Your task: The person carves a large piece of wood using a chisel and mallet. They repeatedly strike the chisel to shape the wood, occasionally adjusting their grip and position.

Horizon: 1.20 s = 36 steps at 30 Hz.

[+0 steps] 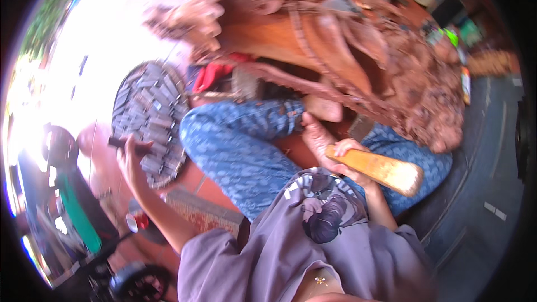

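My left hand (129, 159) is stretched out to the left, closed around a short dark bar (116, 142) that looks like a carving chisel. It is over the edge of a round basket (183, 106) full of grey metal bars, apparently chisels (148, 98). In my lap, my right hand (351, 146) grips the narrow end of a yellowish wooden mallet (386, 172), its thick worn end pointing right. Across from my folded legs lies a large reddish-brown wood carving (268, 31) with a smooth hollow middle and knobbly, carved edges.
A red cloth (211, 77) and a block (248, 83) sit under the carving's near side. At the left stands a dark wheeled thing with a green panel (78, 212), beside a red-and-white cup (137, 222). A dark surface (475, 190) curves along my right. Assorted clutter fills the far right.
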Tool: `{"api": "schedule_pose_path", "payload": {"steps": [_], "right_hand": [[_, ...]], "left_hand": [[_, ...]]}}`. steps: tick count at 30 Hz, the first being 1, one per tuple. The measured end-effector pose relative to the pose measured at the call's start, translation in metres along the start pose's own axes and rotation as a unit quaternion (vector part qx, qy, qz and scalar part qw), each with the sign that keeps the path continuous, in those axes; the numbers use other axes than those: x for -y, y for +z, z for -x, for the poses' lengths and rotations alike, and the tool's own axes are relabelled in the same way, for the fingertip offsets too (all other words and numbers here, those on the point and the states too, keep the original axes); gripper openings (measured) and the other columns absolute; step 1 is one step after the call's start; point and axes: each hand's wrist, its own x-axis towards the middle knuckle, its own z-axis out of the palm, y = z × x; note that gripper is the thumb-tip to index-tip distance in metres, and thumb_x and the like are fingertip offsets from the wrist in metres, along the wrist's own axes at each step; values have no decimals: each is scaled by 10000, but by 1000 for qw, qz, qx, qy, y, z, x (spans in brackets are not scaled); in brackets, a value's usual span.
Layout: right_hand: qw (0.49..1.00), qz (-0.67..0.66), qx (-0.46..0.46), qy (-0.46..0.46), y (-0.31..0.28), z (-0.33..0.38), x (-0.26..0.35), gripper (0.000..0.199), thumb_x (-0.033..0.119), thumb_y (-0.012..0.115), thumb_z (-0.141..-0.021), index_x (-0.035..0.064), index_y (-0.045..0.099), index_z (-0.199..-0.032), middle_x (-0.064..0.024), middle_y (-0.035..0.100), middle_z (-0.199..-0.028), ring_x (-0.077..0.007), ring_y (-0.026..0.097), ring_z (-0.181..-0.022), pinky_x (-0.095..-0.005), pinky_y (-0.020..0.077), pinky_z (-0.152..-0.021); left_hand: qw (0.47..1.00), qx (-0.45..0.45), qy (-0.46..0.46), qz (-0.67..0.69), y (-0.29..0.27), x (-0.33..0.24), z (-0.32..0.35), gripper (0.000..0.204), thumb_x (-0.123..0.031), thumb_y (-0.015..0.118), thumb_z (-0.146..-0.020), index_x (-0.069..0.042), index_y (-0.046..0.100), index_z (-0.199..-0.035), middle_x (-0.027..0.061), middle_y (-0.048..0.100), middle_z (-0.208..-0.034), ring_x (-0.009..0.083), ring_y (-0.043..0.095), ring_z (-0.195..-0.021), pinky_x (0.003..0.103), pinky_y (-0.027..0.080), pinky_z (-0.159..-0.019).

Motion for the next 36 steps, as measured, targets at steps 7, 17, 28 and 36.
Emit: {"api": "schedule_pose_path", "payload": {"steps": [7, 17, 28, 36], "right_hand": [[999, 12, -43, -10, -5, 8, -17, 412, 175, 913, -651, 87, 572, -865, -40, 597, -869, -163, 590, -823, -292, 465, -739], [982, -100, -59, 146, 5, 29, -29, 411, 154, 908, -653, 80, 573, -879, -57, 622, -866, -180, 628, -826, -297, 499, -778], [999, 24, 35, -3, -7, -6, 3, 358, 155, 854, -725, 71, 552, -899, -89, 625, -882, -239, 617, -895, -378, 484, -855], [998, 36, 45, -7, -5, -6, 1, 364, 162, 858, -717, 73, 568, -917, -78, 641, -907, -243, 629, -927, -403, 487, -904]], "left_hand": [[846, 209, 486, 65, 203, -126, 135, 389, -414, 605, -930, -62, 591, -1095, 77, 598, -835, 137, 538, -644, 269, 412, -560], [710, 303, 636, 10, 314, -201, 140, 361, -442, 608, -859, -84, 644, -821, 66, 529, -717, 255, 515, -646, 359, 404, -588], [723, 96, 627, 273, 356, -199, 121, 322, -147, 589, -863, -62, 544, -556, 81, 461, -470, 261, 453, -402, 345, 370, -436], [742, 116, 581, 314, 367, -199, 112, 361, -124, 519, -866, -57, 475, -514, 98, 450, -455, 284, 458, -404, 363, 376, -445]]}}
